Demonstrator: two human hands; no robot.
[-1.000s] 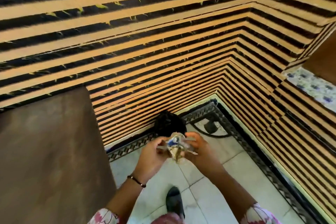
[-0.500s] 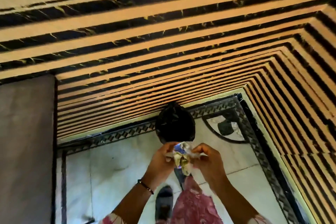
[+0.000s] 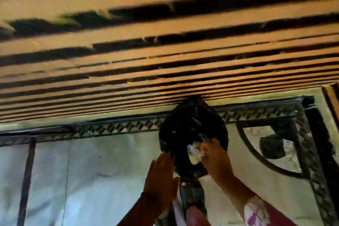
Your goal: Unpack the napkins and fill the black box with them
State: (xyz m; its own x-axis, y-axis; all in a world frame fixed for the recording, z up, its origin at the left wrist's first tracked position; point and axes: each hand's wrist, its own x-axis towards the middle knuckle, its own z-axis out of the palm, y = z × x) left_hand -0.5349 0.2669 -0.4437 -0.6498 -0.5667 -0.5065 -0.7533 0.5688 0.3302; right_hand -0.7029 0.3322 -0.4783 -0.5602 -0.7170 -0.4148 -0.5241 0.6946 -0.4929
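Observation:
A black bin lined with a dark bag (image 3: 185,126) stands on the floor against the striped wall. My right hand (image 3: 215,159) is over its opening, shut on a crumpled wrapper (image 3: 195,149) that shows blue and whitish patches. My left hand (image 3: 162,172) is at the bin's near left rim, fingers spread and flat, holding nothing. The frame is blurred by motion. No napkins and no black box are visible.
An orange-and-black striped wall (image 3: 165,60) fills the upper half. Pale floor tiles (image 3: 91,170) carry a dark patterned border (image 3: 117,127) and a curved corner motif (image 3: 271,145). My dark shoe (image 3: 192,196) shows below the bin, between my forearms.
I have moved closer to the bin. Both hands held the wrapper together before; now my left hand has let go and my right hand has carried the wrapper over the bin's opening.

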